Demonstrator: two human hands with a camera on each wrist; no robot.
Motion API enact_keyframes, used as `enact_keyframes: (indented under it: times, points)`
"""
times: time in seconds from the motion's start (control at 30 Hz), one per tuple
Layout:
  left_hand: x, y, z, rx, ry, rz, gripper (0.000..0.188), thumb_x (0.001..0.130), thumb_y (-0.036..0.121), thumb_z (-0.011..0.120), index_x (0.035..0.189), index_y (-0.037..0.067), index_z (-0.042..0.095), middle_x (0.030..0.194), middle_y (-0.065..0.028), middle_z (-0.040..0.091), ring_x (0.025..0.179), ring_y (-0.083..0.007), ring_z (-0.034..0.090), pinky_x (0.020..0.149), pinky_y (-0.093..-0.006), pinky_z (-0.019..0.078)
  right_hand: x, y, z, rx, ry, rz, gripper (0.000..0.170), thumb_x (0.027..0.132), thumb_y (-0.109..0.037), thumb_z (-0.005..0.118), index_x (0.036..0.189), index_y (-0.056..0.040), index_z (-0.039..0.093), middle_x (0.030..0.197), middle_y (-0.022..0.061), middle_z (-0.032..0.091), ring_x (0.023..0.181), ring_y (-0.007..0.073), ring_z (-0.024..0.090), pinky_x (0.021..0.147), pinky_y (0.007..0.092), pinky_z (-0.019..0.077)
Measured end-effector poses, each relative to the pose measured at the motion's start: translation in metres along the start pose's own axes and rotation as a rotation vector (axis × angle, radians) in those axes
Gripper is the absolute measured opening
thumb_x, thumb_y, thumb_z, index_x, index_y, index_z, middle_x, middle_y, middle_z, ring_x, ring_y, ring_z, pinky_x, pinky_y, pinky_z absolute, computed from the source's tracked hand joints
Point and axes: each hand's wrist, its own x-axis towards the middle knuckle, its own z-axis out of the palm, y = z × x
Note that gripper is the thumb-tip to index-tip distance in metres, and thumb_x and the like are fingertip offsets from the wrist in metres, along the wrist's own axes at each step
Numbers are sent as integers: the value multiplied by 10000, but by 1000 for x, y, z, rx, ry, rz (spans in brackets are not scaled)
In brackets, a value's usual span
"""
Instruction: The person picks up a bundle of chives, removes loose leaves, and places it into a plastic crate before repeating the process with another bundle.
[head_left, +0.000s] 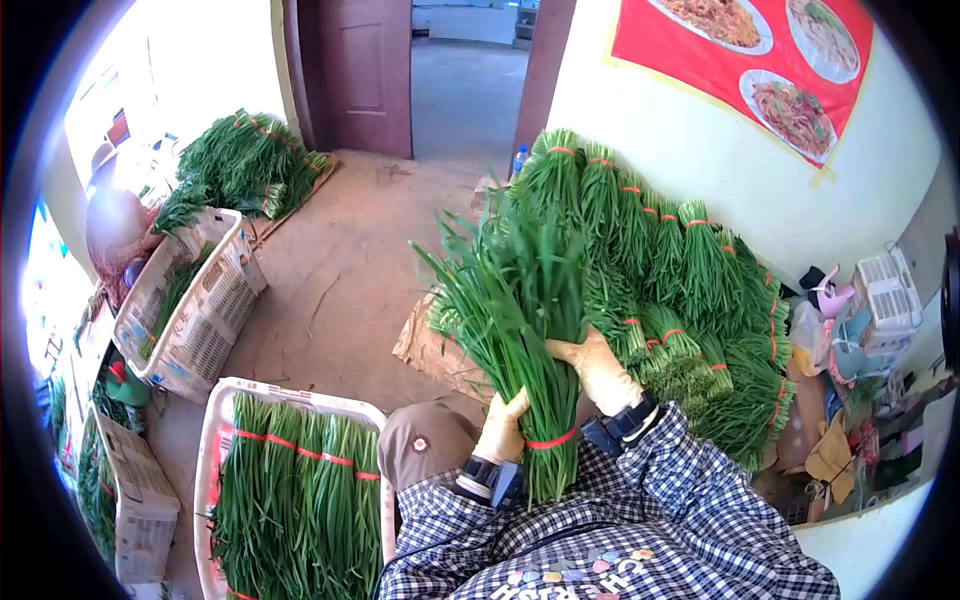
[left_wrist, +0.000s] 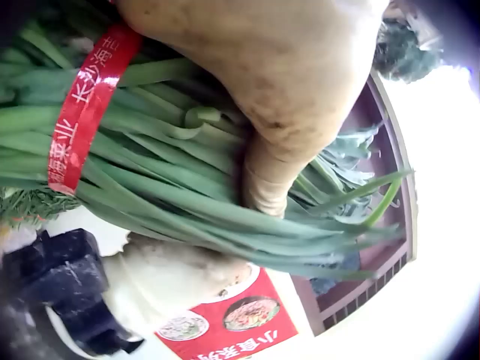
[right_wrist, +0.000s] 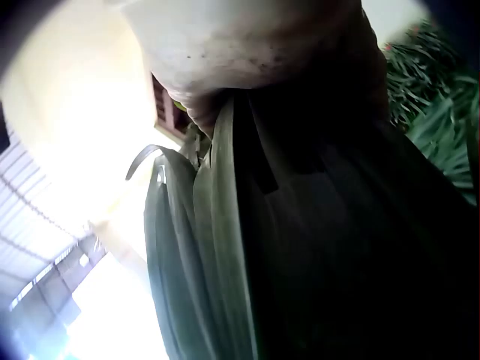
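An upright bundle of garlic chives (head_left: 520, 320) stands in front of the person's chest, its long leaves fanning out at the top. A red printed band (left_wrist: 90, 109) wraps it near the lower end. Above the band, the gloved left hand (head_left: 503, 427) grips the bundle's left side, its thumb (left_wrist: 266, 184) pressed across the leaves. Higher on the right side, the gloved right hand (head_left: 600, 372) grips the leaves, thumb in front and fingers mostly hidden behind. In the right wrist view, that glove (right_wrist: 247, 45) closes over dark, shaded leaves (right_wrist: 225, 240).
Banded chive bundles (head_left: 690, 270) pile against the right wall. A crate (head_left: 210, 480) with more bundles stands at lower left, beside a person's brown cap (head_left: 425, 440). Another crate (head_left: 215, 310) and a heap of greens (head_left: 250, 160) lie farther left. A doorway (head_left: 465, 100) opens behind.
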Motion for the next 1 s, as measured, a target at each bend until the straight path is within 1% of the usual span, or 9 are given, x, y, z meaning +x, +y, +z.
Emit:
enact_keyframes:
  times: [0.17,0.27,0.4,0.5,0.57,0.7,0.8,0.97,1.0]
  points:
    - [0,-2,-1,-82,37,-35,471,1010,214,713,1424,52,558,1316,-72,677,1163,-205,660,999,-370,546,-7,14,-21,97,-26,49,405,914,-71,731,1278,47,600,1182,126,729,1024,201,719,944,318,587]
    - [1,0,1,-92,45,-32,438,1019,209,700,1404,47,568,1301,-77,685,1139,-202,674,974,-371,566,-14,13,-27,-152,-146,-271,268,985,-57,637,1232,41,670,1193,114,735,1054,193,721,928,295,581]
    - [-1,3,5,-86,53,-21,429,1024,199,692,1402,39,567,1286,-79,690,1109,-193,682,952,-354,570,-11,17,-34,-158,-141,-247,291,988,-77,645,1257,33,668,1187,101,738,1075,193,713,966,307,561]
    - [-3,4,7,1,45,30,410,1023,185,692,1386,32,578,1274,-79,692,1096,-186,681,940,-339,568,-6,28,-41,-269,-78,-312,344,977,-138,689,1281,19,654,1250,113,709,1113,188,691,1018,331,535]
    - [-1,2,8,27,57,69,392,1018,165,699,1367,25,592,1255,-74,697,1083,-177,676,933,-328,562,-11,19,-39,-31,-119,-63,520,967,-230,732,1395,20,575,1360,126,645,1204,193,637,1087,353,488]
    - [2,0,7,90,59,82,388,1004,137,715,1356,25,598,1240,-68,702,1072,-173,675,935,-323,556,-16,10,-34,100,-46,-37,707,970,-325,742,1512,16,441,1453,126,573,1272,213,585,1123,364,453]
    - [3,-6,4,201,35,95,389,987,117,732,1342,22,607,1224,-60,706,1063,-165,673,940,-320,551,-23,-9,-23,-227,-12,-146,845,929,-238,809,1571,-2,312,1476,152,547,1302,228,554,1140,378,425]
    - [-2,3,18,156,28,62,385,967,95,732,1330,29,623,1203,-62,709,1062,-189,682,949,-358,561,-22,-20,-23,107,42,-80,486,935,-94,769,1369,15,579,1218,62,722,1058,175,679,967,311,538]
    - [-2,4,14,128,40,-1,366,967,104,732,1311,27,635,1194,-64,711,1050,-193,685,940,-360,566,-21,-19,-29,-53,64,-160,425,924,-128,786,1303,-4,639,1180,50,729,1018,162,685,909,313,552]
